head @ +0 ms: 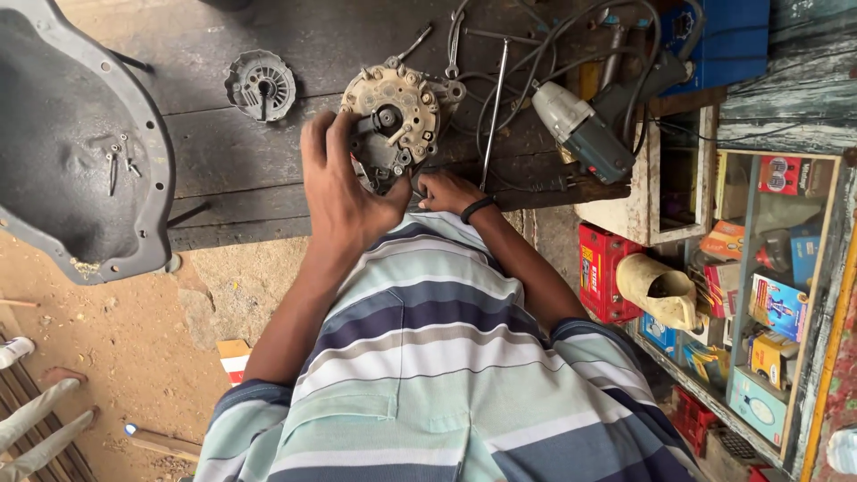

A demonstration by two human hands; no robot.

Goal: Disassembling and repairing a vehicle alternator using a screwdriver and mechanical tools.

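Note:
A round, dirty metal alternator housing [402, 107] with a dark inner part lies on the dark wooden bench [232, 161]. My left hand [344, 183] covers its lower left side, fingers curled over the rim and gripping it. Just below the housing's lower edge, my right hand [446, 190], with a black band on the wrist, has its fingers closed against the housing's bottom edge; what the fingers pinch is hidden. My striped shirt fills the bottom of the view.
A small grey finned cover [261, 85] lies to the left on the bench. An electric drill [585, 129] with cables, a long rod [494, 112] and wrenches lie to the right. A large grey metal casing [80, 143] holds loose screws. Shelves of boxes [768, 295] stand at right.

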